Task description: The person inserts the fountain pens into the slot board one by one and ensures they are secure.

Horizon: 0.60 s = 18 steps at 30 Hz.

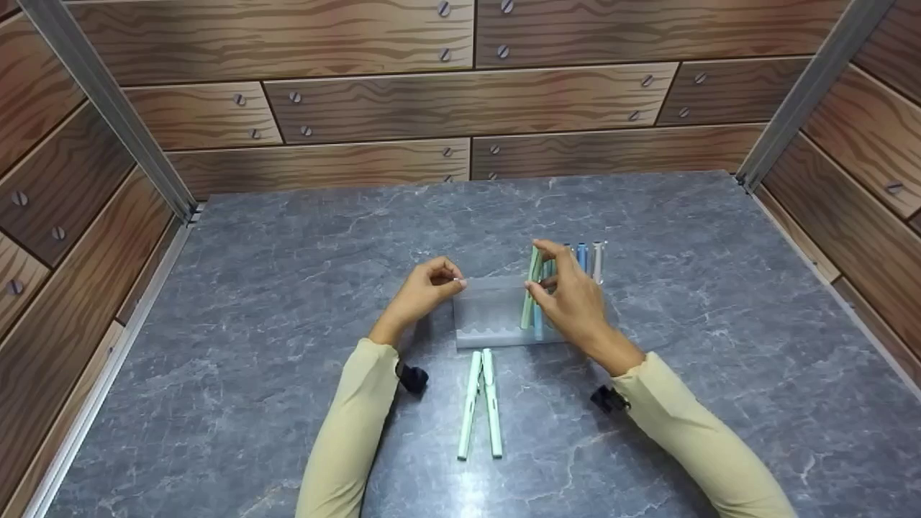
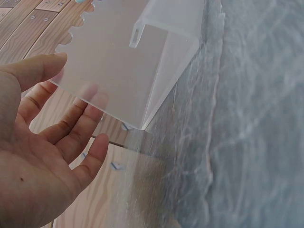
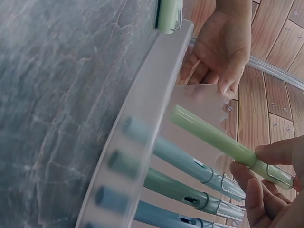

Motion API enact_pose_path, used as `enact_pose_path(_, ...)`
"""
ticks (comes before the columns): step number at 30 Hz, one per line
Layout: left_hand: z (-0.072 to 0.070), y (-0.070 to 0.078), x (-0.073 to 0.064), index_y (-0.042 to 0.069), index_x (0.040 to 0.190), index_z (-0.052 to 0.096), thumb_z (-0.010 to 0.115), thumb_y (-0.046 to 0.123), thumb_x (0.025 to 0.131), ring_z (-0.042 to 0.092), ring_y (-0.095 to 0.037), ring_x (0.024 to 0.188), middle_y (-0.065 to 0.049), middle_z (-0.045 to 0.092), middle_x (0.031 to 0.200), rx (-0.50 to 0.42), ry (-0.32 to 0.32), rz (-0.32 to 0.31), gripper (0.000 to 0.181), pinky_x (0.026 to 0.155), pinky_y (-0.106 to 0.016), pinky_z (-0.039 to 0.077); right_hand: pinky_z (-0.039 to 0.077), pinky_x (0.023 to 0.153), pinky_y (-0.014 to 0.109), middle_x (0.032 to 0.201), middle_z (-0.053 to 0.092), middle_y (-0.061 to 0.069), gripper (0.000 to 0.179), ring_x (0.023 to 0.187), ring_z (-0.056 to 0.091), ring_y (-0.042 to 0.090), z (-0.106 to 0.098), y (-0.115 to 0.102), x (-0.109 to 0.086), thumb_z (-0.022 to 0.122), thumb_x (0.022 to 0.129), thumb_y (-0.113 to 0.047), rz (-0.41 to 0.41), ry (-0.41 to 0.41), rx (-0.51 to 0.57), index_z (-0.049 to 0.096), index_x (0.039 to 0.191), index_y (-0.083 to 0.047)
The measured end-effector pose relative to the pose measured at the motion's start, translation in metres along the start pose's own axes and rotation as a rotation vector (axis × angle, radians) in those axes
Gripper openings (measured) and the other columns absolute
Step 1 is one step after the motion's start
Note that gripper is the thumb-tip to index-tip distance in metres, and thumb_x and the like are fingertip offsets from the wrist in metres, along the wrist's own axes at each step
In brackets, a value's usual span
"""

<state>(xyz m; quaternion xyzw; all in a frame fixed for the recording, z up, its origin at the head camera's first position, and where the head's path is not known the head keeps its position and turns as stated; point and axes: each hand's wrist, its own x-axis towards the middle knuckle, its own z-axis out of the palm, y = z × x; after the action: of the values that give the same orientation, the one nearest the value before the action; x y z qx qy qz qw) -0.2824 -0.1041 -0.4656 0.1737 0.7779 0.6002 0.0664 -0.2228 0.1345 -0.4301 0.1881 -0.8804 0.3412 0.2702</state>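
A translucent plastic pen stand (image 1: 489, 309) with notched edges sits on the table. My left hand (image 1: 424, 288) pinches the left top edge of its back panel (image 2: 109, 61), thumb on one face and fingers behind the other. Between the thumb and fingers of my right hand (image 1: 575, 298) is a light green pen (image 3: 209, 135), held near its clip end. The pen slants over the stand, its lower end near the front ledge. Beside it, a pale blue pen (image 3: 180, 159), a darker green pen (image 3: 166, 185) and a blue pen (image 3: 159, 213) lean in the stand.
Two mint green pens (image 1: 469, 410) lie on the grey marbled table (image 1: 288, 302) in front of the stand, their far ends close together. More pen tops, including a grey pen (image 1: 597, 259), show behind my right hand. Wood-patterned walls (image 1: 460, 101) surround the table.
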Motion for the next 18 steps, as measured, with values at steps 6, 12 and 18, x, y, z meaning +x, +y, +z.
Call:
enact_pose_path(6, 0.0001, -0.0009, -0.0004, 0.002, 0.093, 0.061, 0.068, 0.009, 0.087, 0.056, -0.007, 0.075, 0.003, 0.063, 0.085, 0.000, 0.008, 0.013, 0.012, 0.069, -0.022, 0.044, 0.053, 0.055, 0.038, 0.109, 0.062, 0.014, 0.061, 0.073, 0.070, 0.026, 0.0033, 0.0028, -0.0005, 0.076, 0.080, -0.004, -0.009, 0.004, -0.023, 0.044, 0.131, -0.012)
enact_pose_path(12, -0.0002, -0.0007, -0.0006, -0.001, 0.094, 0.061, 0.068, 0.009, 0.087, 0.056, -0.007, 0.075, 0.003, 0.062, 0.084, 0.006, 0.014, 0.012, 0.014, 0.069, -0.022, 0.044, 0.051, 0.052, 0.037, 0.108, 0.062, 0.013, 0.061, 0.073, 0.070, 0.026, 0.0050, 0.0029, -0.0014, 0.076, 0.079, -0.005, -0.009, -0.011, -0.027, 0.045, 0.130, -0.012)
enact_pose_path(18, -0.0002, -0.0008, 0.0000, -0.004, 0.096, 0.060, 0.068, 0.008, 0.087, 0.055, -0.006, 0.075, 0.000, 0.063, 0.087, 0.001, 0.009, 0.010, 0.017, 0.070, -0.022, 0.044, 0.048, 0.047, 0.034, 0.108, 0.062, 0.011, 0.060, 0.073, 0.070, 0.023, 0.0067, 0.0037, -0.0024, 0.076, 0.079, -0.007, -0.010, -0.029, -0.045, 0.045, 0.131, -0.014)
